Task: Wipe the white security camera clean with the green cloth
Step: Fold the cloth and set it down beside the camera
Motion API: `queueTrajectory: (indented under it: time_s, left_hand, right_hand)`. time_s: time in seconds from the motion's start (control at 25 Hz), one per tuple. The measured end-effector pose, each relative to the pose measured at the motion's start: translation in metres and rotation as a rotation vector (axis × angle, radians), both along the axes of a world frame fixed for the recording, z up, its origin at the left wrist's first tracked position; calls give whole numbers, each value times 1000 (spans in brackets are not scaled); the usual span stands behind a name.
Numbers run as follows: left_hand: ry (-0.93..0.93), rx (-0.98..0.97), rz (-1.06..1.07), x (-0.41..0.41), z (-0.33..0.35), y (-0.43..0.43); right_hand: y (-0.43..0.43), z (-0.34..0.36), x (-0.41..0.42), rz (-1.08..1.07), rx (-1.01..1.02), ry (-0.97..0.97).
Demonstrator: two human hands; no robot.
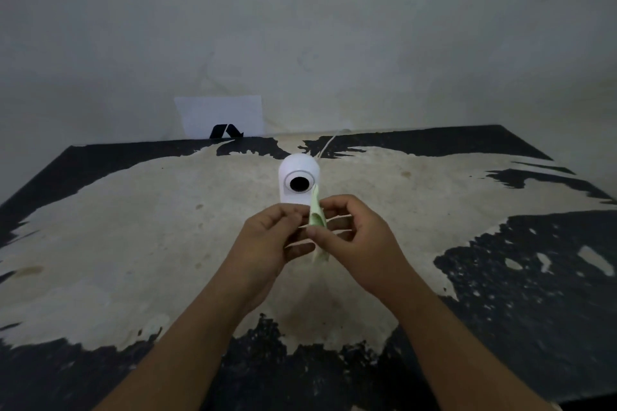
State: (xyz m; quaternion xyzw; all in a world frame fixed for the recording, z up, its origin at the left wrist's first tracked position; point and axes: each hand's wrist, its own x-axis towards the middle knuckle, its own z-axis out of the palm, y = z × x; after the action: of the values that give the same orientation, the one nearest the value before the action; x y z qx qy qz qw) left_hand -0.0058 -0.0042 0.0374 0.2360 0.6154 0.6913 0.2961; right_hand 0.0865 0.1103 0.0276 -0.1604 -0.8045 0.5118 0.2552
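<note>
The white security camera (299, 182) stands upright toward the far middle of the surface (133, 243), its dark round lens facing the viewer; its lower body is hidden behind the hands. A thin white cable (325, 145) runs from behind it toward the far edge. The left hand (267, 240) and right hand (354, 237) meet just in front of the camera, each grip pinched on the pale green cloth (316, 220), which hangs folded between them, its upper tip touching or just beside the lens rim. The surface is dark with a large worn, pale patch across its middle. At the far edge a white sheet (220, 115) with a black mark leans against the wall (300, 27).
</note>
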Motion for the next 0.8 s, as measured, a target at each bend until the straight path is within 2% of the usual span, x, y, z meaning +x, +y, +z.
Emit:
queueTrajectory:
  time_s: [0.12, 0.16, 0.32, 0.44, 0.56, 0.68, 0.76, 0.8]
  left_hand:
    - [471, -206, 2, 11, -3, 10]
    - [569, -251, -25, 15, -3, 14]
    - [765, -288, -52, 25, -10, 31]
    - [763, -251, 13, 27, -16, 48]
    - [661, -186, 45, 30, -20, 62]
    - [506, -172, 40, 33, -20, 63]
    - [378, -170, -84, 36, -19, 54]
    - [373, -186, -205, 38, -19, 48]
  right_hand:
    - [8, -3, 7, -81, -106, 43]
    - [11, -3, 9, -113, -135, 58]
    - [23, -7, 17, -204, -264, 90]
    - [31, -10, 26, -173, -383, 115]
    - [41, -11, 35, -189, -363, 100]
    - [65, -8, 44, -345, -245, 50]
    - [85, 1, 51, -403, -125, -2]
    - [95, 5, 52, -377, -49, -38]
